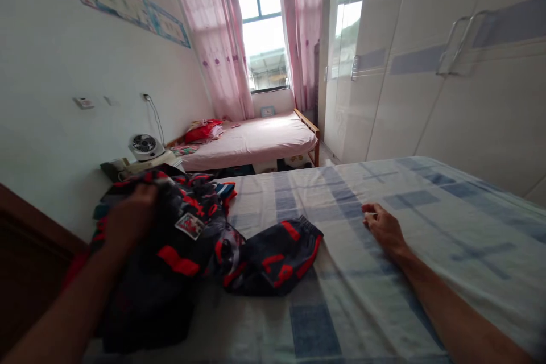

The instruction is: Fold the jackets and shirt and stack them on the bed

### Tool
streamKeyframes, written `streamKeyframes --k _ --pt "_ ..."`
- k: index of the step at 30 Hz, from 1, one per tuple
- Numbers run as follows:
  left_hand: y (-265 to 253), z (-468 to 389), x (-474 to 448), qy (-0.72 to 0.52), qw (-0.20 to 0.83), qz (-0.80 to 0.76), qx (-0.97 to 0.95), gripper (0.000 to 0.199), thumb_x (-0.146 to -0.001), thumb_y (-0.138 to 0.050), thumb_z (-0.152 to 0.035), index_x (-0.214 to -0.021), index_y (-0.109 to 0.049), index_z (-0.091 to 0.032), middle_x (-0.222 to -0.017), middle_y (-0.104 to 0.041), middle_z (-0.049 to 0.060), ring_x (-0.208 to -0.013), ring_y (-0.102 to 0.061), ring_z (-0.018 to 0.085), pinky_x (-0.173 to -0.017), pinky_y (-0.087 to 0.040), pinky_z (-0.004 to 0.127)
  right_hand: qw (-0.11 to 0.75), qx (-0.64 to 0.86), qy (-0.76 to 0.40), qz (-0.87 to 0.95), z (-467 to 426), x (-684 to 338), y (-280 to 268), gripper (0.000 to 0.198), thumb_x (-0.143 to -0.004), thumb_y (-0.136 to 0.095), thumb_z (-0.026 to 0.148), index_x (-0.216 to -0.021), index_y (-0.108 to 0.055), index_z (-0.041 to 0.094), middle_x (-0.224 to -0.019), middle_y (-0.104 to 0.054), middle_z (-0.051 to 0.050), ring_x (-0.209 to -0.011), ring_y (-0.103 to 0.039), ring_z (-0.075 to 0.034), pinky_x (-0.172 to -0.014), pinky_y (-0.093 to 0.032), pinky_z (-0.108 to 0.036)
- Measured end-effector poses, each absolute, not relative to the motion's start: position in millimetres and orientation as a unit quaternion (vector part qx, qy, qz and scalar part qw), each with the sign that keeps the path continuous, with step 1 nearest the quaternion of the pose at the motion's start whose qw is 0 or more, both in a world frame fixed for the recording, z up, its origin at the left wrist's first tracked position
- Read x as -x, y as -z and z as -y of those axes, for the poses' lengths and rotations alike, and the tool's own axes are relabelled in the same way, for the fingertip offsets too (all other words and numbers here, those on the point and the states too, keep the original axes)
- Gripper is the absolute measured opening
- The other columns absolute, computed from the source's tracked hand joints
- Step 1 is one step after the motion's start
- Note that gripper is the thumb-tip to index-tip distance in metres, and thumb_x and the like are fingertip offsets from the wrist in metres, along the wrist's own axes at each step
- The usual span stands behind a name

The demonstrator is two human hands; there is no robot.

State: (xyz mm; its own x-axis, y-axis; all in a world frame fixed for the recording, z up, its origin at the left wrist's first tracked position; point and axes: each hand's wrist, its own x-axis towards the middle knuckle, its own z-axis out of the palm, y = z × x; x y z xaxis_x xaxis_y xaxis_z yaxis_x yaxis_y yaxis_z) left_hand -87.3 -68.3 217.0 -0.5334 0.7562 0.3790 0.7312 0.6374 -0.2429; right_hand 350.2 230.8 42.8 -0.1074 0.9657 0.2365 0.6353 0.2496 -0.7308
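The left hand was at the black-and-red jacket on the bed, too blurry to tell its grip, the right hand curled loosely, empty, and hard tugging could crumple the sleeve.

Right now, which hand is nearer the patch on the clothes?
Left. The left hand is over the clothes, left of the patch; the right hand is farther off, over the near bed.
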Motion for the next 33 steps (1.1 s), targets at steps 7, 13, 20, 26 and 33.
streamKeyframes --k 7,13,20,26,33 --pt "-184 63 80 -0.041 0.243 0.853 0.46 0.038 -0.092 -0.023 -0.017 -0.107 -0.055 -0.003 -0.103 -0.056 0.021 -0.084 -0.062 0.031 -0.064 -0.049 0.039 0.309 0.558 -0.184 0.748 -221 -350 -52 0.023 -0.074 -0.048 0.018 -0.089 -0.065 0.018 -0.087 -0.069 -0.005 -0.076 -0.064 -0.016 -0.073 -0.046 -0.027" --pt "-198 73 56 0.029 0.302 0.83 0.469 0.039 -0.093 -0.03 -0.027 -0.113 -0.054 -0.003 -0.117 -0.052 0.018 -0.11 -0.052 0.031 -0.087 -0.044 0.043 0.301 0.53 -0.166 0.775 -187 -371 -48 0.022 -0.074 -0.049 0.02 -0.089 -0.065 0.018 -0.089 -0.067 -0.004 -0.081 -0.063 -0.016 -0.079 -0.047 -0.028" --pt "-165 87 4 0.118 0.37 0.763 0.517 0.041 -0.091 -0.039 -0.038 -0.115 -0.058 -0.012 -0.127 -0.051 0.017 -0.122 -0.043 0.031 -0.101 -0.032 0.046 0.325 0.502 -0.132 0.791 -167 -378 -43 0.026 -0.076 -0.042 0.022 -0.088 -0.064 0.016 -0.095 -0.065 -0.009 -0.087 -0.062 -0.019 -0.085 -0.046 -0.032" --pt "-102 94 5 0.143 0.336 0.779 0.51 0.037 -0.09 -0.039 -0.027 -0.119 -0.06 -0.016 -0.132 -0.052 0.015 -0.124 -0.044 0.031 -0.106 -0.025 0.051 0.324 0.486 -0.122 0.802 -169 -379 -43 0.027 -0.075 -0.041 0.026 -0.085 -0.064 0.017 -0.094 -0.065 -0.011 -0.087 -0.062 -0.022 -0.085 -0.047 -0.035" --pt "-93 96 8 0.167 0.352 0.77 0.505 0.036 -0.088 -0.042 -0.024 -0.118 -0.061 -0.015 -0.13 -0.054 0.015 -0.123 -0.046 0.03 -0.106 -0.028 0.05 0.326 0.486 -0.126 0.801 -172 -381 -41 0.03 -0.073 -0.04 0.033 -0.084 -0.064 0.019 -0.095 -0.067 -0.009 -0.087 -0.063 -0.022 -0.084 -0.048 -0.036"
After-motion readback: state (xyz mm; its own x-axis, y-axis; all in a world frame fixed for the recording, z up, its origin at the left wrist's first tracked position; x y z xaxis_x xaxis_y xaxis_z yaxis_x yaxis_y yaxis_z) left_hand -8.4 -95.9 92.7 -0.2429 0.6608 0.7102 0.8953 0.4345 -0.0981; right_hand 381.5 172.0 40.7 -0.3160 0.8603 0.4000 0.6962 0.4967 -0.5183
